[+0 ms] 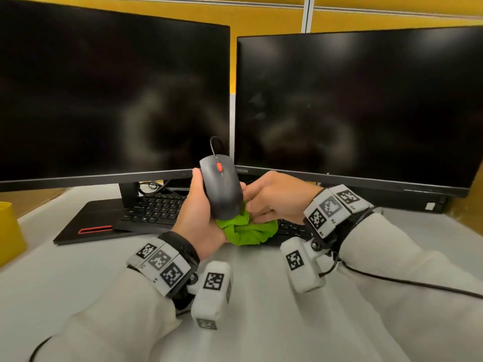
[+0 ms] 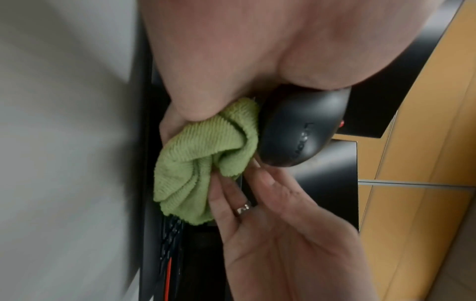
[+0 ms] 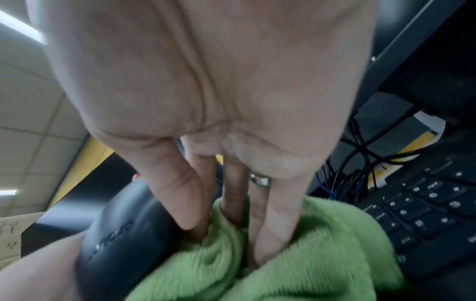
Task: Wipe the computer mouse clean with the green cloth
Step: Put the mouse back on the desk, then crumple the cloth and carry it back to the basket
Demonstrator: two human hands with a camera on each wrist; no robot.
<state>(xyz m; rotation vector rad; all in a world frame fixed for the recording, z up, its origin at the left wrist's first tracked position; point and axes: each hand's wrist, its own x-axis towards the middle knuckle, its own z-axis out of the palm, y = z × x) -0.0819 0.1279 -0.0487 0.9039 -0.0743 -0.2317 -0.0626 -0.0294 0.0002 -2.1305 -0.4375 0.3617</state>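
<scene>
My left hand (image 1: 201, 210) grips a black wired computer mouse (image 1: 222, 189) with a red scroll wheel and holds it lifted above the keyboard, nose pointing up and away. The bunched green cloth (image 1: 245, 231) sits under and to the right of the mouse's rear end. My right hand (image 1: 277, 197) holds the cloth, its fingers (image 3: 278, 224) dug into the folds of the cloth (image 3: 296, 264) and its thumb lying against the mouse (image 3: 115, 230). In the left wrist view the cloth (image 2: 201, 160) touches the side of the mouse (image 2: 301, 130), and the ringed right hand (image 2: 270, 224) reaches into it.
A black keyboard (image 1: 156, 207) lies beneath the hands on the white desk (image 1: 78, 270). Two dark monitors (image 1: 104, 95) (image 1: 352, 105) stand close behind, one on a flat black base (image 1: 88, 226). A yellow cup (image 1: 7, 231) is at the far left. Cables run behind the keyboard.
</scene>
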